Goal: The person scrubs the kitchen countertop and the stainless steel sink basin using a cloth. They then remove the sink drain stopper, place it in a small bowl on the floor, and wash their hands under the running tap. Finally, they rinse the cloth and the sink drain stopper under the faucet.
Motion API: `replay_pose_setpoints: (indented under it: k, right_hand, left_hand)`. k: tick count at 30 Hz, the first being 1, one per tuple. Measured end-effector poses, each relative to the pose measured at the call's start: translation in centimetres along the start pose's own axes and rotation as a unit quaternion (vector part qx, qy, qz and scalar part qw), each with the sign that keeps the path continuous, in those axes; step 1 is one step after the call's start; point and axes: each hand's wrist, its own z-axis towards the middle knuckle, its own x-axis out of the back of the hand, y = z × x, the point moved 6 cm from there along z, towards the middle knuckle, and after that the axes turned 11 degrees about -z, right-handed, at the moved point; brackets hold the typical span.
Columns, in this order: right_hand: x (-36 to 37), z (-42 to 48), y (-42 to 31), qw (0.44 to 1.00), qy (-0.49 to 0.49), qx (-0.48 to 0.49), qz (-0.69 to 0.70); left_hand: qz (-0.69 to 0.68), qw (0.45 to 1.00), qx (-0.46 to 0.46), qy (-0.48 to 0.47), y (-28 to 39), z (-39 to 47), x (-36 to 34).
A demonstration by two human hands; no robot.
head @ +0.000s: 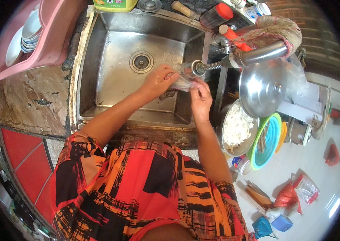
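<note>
Over a stainless steel sink [121, 87], my left hand [159, 82] and my right hand [201, 95] grip a small, wet, translucent piece [182, 83] between them; whether it is thin plastic or food cannot be told. The left fingers curl over its left end, while the right thumb and fingertips pinch its right end. Just above it is the spout end of a faucet [198, 67] with a coiled metal neck. The drain [141, 62] lies up and left of my hands. A dark patch shows on the sink floor beneath them.
Left of the sink stands a pink plastic rack [48, 45] with stacked bowls [31, 33]. At right are a metal bowl of white shredded food [237, 126], a metal lid [261, 87] and a blue-green basket [267, 144] with sticks. A red-lidded jar [215, 16] stands behind the sink.
</note>
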Motion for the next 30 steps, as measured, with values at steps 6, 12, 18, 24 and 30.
replay_pose_setpoints:
  k: [6, 12, 18, 24, 30]
  right_hand:
    - [2.6, 0.3, -3.9, 0.997, 0.028, 0.069, -0.025]
    - [4.5, 1.2, -2.2, 0.992, 0.042, -0.091, 0.078]
    - [2.8, 0.2, -3.4, 0.952, -0.097, -0.194, 0.215]
    - [8.5, 2.5, -4.2, 0.898, -0.068, -0.168, 0.401]
    - [15.1, 6.4, -9.2, 0.839, 0.002, -0.050, 0.543]
  left_hand:
    - [0.196, 0.929, -0.314, -0.018, 10.1, -0.7, -0.7]
    - [0.151, 0.974, -0.146, -0.080, 7.5, 0.8, 1.0]
    - [-0.360, 0.927, 0.107, 0.002, 9.3, 1.8, 1.5]
    - [0.033, 0.986, -0.053, -0.156, 14.9, 3.6, 2.9]
    - [0.034, 0.976, -0.129, -0.174, 18.7, 6.4, 1.9]
